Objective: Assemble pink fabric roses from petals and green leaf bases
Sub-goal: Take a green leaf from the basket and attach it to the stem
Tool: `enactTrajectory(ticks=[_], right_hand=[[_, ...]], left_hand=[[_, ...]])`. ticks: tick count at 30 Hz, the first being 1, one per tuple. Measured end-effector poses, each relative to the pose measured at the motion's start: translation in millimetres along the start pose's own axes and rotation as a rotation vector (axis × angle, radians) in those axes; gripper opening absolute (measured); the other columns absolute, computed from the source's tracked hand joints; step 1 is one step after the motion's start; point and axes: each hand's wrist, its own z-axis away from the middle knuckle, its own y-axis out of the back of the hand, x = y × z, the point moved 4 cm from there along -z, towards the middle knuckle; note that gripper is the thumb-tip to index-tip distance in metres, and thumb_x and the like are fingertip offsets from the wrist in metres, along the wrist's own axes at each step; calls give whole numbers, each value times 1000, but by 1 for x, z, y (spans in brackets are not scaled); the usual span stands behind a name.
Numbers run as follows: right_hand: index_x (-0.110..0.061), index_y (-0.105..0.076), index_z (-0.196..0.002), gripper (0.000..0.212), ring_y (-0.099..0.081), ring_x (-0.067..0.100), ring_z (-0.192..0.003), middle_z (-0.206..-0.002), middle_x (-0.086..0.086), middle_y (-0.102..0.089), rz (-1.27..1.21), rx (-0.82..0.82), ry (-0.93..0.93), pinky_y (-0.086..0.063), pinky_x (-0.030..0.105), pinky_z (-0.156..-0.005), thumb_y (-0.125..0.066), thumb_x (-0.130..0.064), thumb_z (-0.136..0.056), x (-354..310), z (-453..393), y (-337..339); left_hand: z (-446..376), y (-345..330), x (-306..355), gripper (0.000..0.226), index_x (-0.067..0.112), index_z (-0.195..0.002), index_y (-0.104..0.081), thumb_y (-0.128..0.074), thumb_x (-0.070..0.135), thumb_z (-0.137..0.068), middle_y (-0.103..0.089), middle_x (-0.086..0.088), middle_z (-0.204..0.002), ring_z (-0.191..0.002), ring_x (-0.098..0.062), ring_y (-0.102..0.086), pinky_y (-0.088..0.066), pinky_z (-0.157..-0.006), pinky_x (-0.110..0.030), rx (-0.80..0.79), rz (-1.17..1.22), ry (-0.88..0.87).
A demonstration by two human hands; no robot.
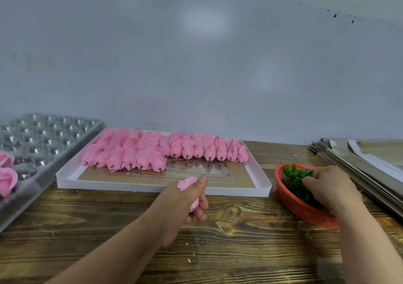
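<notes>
Small craft workshop, wooden counter [229, 251] against a bare wall, white tray [152, 187] of pink rose heads [157, 150] at twelve o'clock, flattened cardboard stack [359, 159] at two, moulded plastic tray [43, 140] at ten

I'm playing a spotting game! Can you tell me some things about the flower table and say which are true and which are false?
1. The left hand holds a pink rose. True.
2. The right hand reaches into a blue bowl. False: it reaches into an orange basket of green leaves.
3. Pink petal bundles lie in rows in the white tray. True.
4. The table is glass. False: it looks like dark wood.
</notes>
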Motion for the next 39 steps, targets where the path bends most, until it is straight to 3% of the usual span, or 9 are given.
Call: enactTrajectory(ticks=[8,12,15,19,22,27,35,37,39], right_hand=[[-10,-56,-68,14,-48,20,-56,-64,7,-55,14,125,-46,-31,24,-49,-58,-17,-80,2,7,2],[-8,-57,-60,21,-48,25,-54,-56,10,-56,-120,322,41,-36,26,-50,-59,-16,-79,-2,15,15],[-5,-62,-59,19,-49,20,-51,-57,14,-61,-408,317,229,-41,32,-52,-60,-9,-78,-27,33,20],[1,-57,-51,24,-64,18,-64,-70,6,-71,-795,-48,500,-50,31,-61,-59,6,-75,-88,71,-6],[-6,-51,-50,26,-62,24,-70,-73,8,-67,-699,-140,748,-47,32,-63,-59,5,-72,-116,95,-26],[-23,-35,-59,22,-54,23,-63,-70,5,-58,-286,-1,1131,-41,32,-52,-52,-11,-66,-133,121,-37],[-26,-37,-68,26,-49,16,-60,-68,-4,-51,-267,47,1187,-41,29,-50,-57,-11,-68,-135,128,-40],[-23,-55,-79,13,-45,2,-65,-77,-12,-51,-361,-39,1090,-45,27,-60,-62,-14,-72,-133,125,-42],[-26,-64,-98,27,-50,-2,-69,-87,-14,-59,-577,-241,876,-45,17,-67,-70,-11,-76,-128,115,-47]], left_hand=[[0,1,0,42,15,-59,-60,-59,56,-66,-60,0,-58,-55,-14,-56,-50,-58,-24,20,41,19],[1,0,1,42,14,-61,-60,-59,56,-66,-61,-1,-59,-55,-14,-58,-50,-55,-22,17,49,28],[1,-2,2,40,15,-59,-63,-61,54,-67,-65,-4,-64,-54,-12,-57,-53,-61,-26,10,71,22],[0,-2,0,31,16,-81,-72,-57,43,-86,-74,-10,-82,-52,-8,-56,-56,-68,-32,64,72,36],[-2,-1,1,25,20,-102,-68,-54,39,-92,-75,-3,-79,-50,-6,-54,-52,-60,-26,80,92,45],[-1,-1,0,25,12,-99,-68,-60,35,-91,-71,-2,-68,-49,-7,-53,-51,-56,-24,108,72,64],[-2,4,-2,10,6,-81,-67,-64,11,-89,-65,-1,-56,-42,-6,-49,-47,-47,-18,202,-39,133],[-4,7,-2,14,6,-74,-67,-63,5,-88,-61,0,-52,-40,-6,-48,-47,-46,-19,253,-56,150],[-4,9,-1,15,6,-72,-67,-63,2,-86,-61,-1,-50,-40,-6,-48,-48,-47,-19,285,-44,148]])
